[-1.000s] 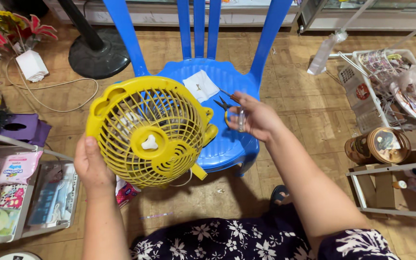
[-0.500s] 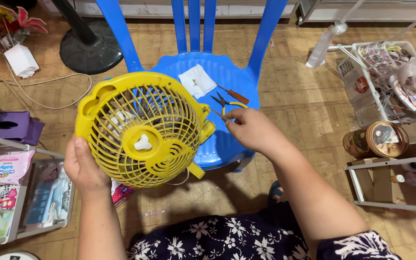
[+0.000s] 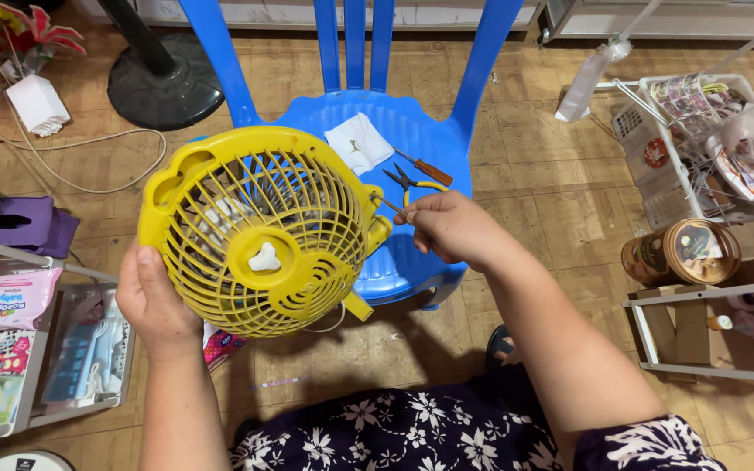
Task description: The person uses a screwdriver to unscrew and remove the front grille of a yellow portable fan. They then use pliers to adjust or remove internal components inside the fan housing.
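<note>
- A lived-in home room with a worn wooden floor [image 3: 517, 166].
- A blue plastic chair [image 3: 394, 139] serves as a workbench.
- Household clutter around: wire baskets [image 3: 682, 131], a standing-fan base [image 3: 163, 83], artificial flowers [image 3: 10, 30].

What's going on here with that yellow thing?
A person is holding a small yellow fan over a blue plastic chair. The left hand grips the fan's rim from below, grille facing up. The right hand holds a thin screwdriver with its tip at the fan's right edge. On the chair seat lie a folded white cloth, a second screwdriver with a reddish handle and small pliers.
</note>
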